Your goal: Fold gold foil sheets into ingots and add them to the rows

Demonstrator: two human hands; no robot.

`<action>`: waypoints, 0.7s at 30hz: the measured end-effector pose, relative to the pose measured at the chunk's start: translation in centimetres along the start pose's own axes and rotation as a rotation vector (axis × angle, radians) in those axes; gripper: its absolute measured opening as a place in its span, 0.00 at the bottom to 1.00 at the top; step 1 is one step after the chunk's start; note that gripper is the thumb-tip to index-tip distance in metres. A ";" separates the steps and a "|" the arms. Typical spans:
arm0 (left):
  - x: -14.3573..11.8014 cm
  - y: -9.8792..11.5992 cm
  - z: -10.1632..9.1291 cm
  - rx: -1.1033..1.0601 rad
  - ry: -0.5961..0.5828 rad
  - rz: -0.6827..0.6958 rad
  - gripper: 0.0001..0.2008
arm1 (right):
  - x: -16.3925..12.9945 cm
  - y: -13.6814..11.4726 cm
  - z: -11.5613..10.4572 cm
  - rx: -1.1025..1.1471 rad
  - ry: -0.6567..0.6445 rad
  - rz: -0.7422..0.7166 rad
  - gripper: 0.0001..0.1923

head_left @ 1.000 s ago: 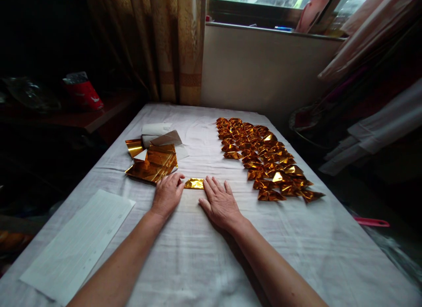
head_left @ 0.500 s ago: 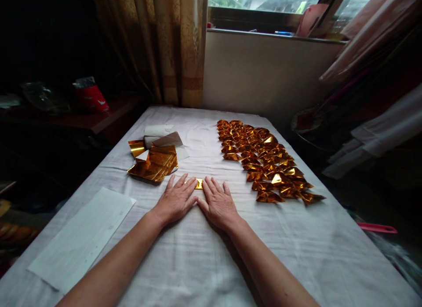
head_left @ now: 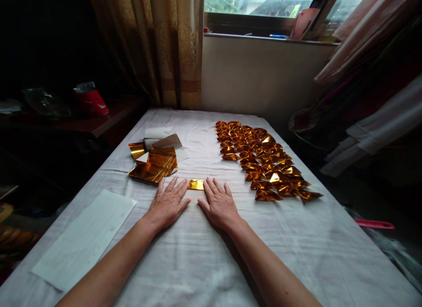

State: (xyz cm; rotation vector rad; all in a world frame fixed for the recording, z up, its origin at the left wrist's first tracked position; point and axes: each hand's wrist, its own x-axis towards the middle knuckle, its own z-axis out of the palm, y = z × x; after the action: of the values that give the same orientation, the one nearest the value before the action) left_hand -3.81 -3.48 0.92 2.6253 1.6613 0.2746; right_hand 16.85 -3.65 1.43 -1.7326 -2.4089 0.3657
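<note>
The folded gold foil strip (head_left: 195, 184) is uncovered again at the middle of the surface (head_left: 211, 254): the left hand (head_left: 167, 204) and right hand (head_left: 219, 203), flat and open, are now drawn apart, pressing its ends.

Two bare forearms, no sleeves in view, left hand (head_left: 167, 204) and right hand (head_left: 219, 204) both bare, no rings, watch or gloves visible, fingers (head_left: 211, 186) slender, nails short and unpainted
</note>
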 end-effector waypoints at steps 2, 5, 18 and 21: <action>0.1 0.2 0.0 -0.002 0.027 -0.005 0.25 | -0.2 0.4 -0.1 -0.009 0.004 0.024 0.33; 0.2 0.5 0.0 -0.007 0.026 -0.017 0.25 | -0.7 1.3 -0.4 -0.044 0.001 0.093 0.33; 0.2 0.4 0.4 -0.026 0.068 -0.029 0.23 | 0.5 -1.4 -0.6 0.000 0.005 -0.197 0.27; 0.7 0.3 0.1 -0.041 0.143 -0.020 0.20 | 0.7 -0.5 -0.7 -0.005 0.043 -0.134 0.25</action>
State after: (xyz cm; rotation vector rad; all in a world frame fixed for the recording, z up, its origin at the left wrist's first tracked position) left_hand -3.26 -2.98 0.92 2.6142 1.7009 0.5011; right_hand 16.41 -3.10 2.21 -1.5538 -2.4800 0.3015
